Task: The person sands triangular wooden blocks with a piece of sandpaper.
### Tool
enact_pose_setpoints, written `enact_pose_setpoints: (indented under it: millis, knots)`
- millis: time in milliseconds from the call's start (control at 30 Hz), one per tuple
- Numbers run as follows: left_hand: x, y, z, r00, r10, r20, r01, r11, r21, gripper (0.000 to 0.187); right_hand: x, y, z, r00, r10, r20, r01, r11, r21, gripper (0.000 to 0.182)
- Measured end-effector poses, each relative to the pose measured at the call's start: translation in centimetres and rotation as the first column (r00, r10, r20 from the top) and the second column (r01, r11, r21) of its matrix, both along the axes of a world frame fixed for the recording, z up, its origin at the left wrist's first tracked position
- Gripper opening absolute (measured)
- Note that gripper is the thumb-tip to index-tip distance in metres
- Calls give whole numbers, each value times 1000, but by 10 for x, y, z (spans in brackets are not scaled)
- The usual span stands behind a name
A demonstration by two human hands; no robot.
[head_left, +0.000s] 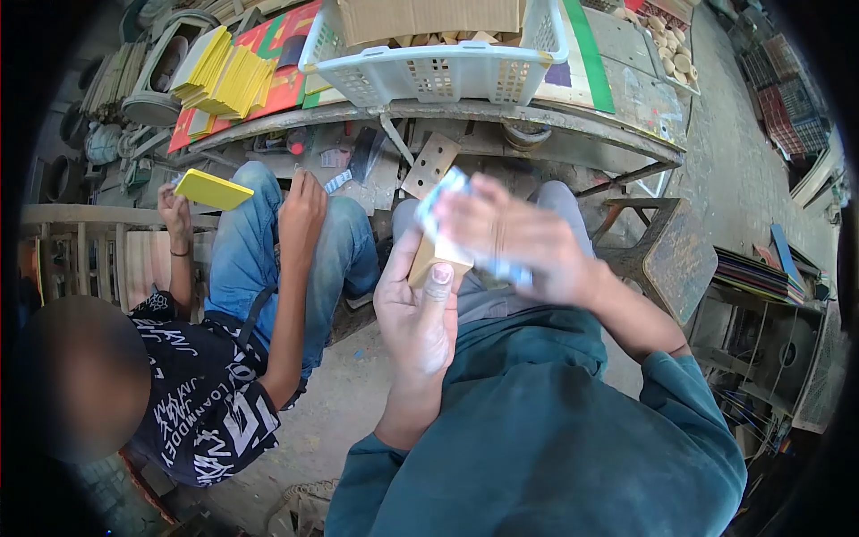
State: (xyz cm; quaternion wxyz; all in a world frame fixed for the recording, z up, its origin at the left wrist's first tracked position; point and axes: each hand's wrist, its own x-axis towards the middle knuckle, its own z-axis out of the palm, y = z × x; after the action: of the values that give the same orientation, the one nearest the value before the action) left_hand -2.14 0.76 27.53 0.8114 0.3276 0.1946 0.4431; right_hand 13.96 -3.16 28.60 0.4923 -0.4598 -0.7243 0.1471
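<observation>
In the head view my left hand (pixel 419 313) is closed around a small light-brown wooden block (pixel 442 257), thumb across its near face. My right hand (pixel 514 233), smeared by motion, presses a crumpled pale blue-and-white cloth (pixel 441 199) against the block's upper end. Part of this cloth also shows below the right palm. The block's far side is hidden by the cloth and fingers. Both hands are above my lap, in front of my green shirt.
At my left sits a co-worker holding a yellow board (pixel 215 190). On the bench ahead are a pale plastic crate (pixel 429 79) of wooden pieces and stacked yellow-edged boards (pixel 224 79). A wooden stool (pixel 671 255) stands right; a board with holes (pixel 431 166) leans below the bench.
</observation>
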Motion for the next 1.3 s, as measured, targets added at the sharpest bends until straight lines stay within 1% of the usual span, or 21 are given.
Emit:
enact_pose_setpoints:
  millis: [67,133,167,200,267,300,333,433,467,533,600,667,733,800,867,933,967,1067,1200,1267,1300]
  knots:
    - [-3,-1,-7,998,58,-16,-57,998,41,59,-4,-4,3,995,96,-19,-96,995,8,52]
    - [-7,1,-7,997,-54,55,52,998,46,58,2,-2,4,997,68,21,-68,997,35,52]
    - [-5,0,-6,997,-47,66,45,999,28,56,7,2,5,999,-23,29,23,1000,-1,49]
    - [-5,-1,-7,997,-46,66,44,999,28,56,17,10,1,991,-29,132,30,1000,-4,46]
    - [-2,0,-8,998,-47,44,46,999,5,55,2,-2,10,998,31,48,-30,999,-16,43]
    - [-1,1,-8,998,-47,45,47,999,6,55,-2,-4,12,987,140,81,-142,990,25,35]
    - [-2,0,-8,997,-53,59,53,999,6,54,-3,-8,18,985,145,89,-146,989,3,34]
    - [-5,-4,-11,997,-64,49,63,998,17,52,17,4,10,986,-41,163,48,998,-36,37]
    - [-5,-5,-10,996,-67,53,66,998,19,52,15,1,10,985,-45,167,51,998,-33,37]
    - [-3,-8,-10,999,-18,50,18,1000,14,58,3,-9,12,993,82,82,-80,997,-22,42]
    - [-3,-9,-11,998,-14,57,14,1000,5,59,-1,-12,18,986,133,100,-133,991,-3,43]
    - [-3,-10,-12,997,-14,75,15,1000,-9,61,12,-6,12,993,-23,116,29,998,-49,36]
    - [0,-8,-10,996,-31,80,31,1000,6,60,15,-7,10,979,-29,199,35,999,-30,34]
    - [-2,-10,-11,1000,-22,9,22,999,30,60,-3,-20,19,979,155,135,-156,988,-6,38]
    - [1,-10,-10,998,-17,66,17,1000,7,60,6,-16,15,972,174,159,-178,984,9,41]
    - [1,-12,-10,992,-15,124,17,1000,-20,60,20,-6,5,984,-24,174,23,1000,5,39]
    - [1,-12,-12,994,-16,107,18,1000,-19,60,16,-8,8,980,-53,189,55,998,-2,38]
    - [7,-10,-10,994,-17,108,17,1000,1,61,1,-24,15,976,157,148,-164,986,33,34]
    - [5,-12,-15,989,-30,144,31,999,-10,63,17,-14,11,983,-100,152,98,995,21,32]
    - [6,-7,-16,997,-46,55,40,994,98,63,5,-27,17,977,59,203,-69,997,39,36]
    - [1,-5,-11,993,-114,-22,116,983,145,64,3,-31,13,973,122,197,-134,990,49,41]
